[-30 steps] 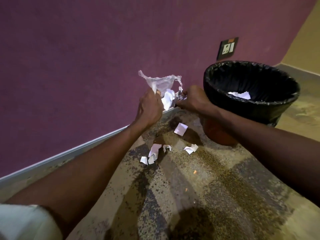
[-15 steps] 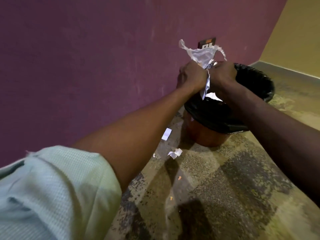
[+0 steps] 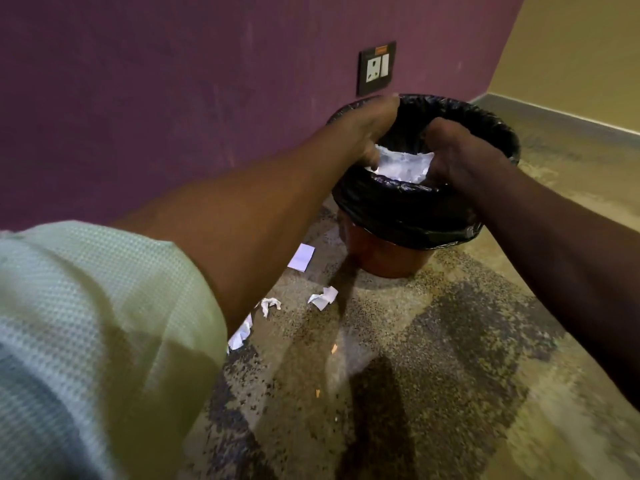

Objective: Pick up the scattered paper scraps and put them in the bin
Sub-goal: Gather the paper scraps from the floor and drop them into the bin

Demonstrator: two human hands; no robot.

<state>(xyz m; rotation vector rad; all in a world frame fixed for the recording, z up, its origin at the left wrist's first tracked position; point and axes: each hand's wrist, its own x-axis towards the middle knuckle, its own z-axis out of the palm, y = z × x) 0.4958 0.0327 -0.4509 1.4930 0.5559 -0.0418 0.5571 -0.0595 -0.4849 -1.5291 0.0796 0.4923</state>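
The purple wall (image 3: 173,98) fills most of my view, with a dark switch-and-socket plate (image 3: 376,68) set low on it, and the speckled floor (image 3: 433,375) runs below. Against the wall stands the bin (image 3: 388,258), a reddish-brown tub lined with a black bag (image 3: 391,206) folded over its rim. Inside it lies a crumpled white wad of paper (image 3: 403,166).

Both my arms reach forward over the bin's mouth. My left hand (image 3: 367,128) dips inside the near-left rim, fingers curled down against the wad. My right hand (image 3: 457,157) comes in from the other side, fingers bent loosely at the paper's edge. I cannot tell whether either hand grips it.

On the floor, left of the bin, lie more scraps: a flat rectangular piece (image 3: 302,257), a crumpled scrap (image 3: 323,297), a smaller twisted one (image 3: 270,304), and a strip (image 3: 241,334) half hidden by my pale sleeve (image 3: 86,323).
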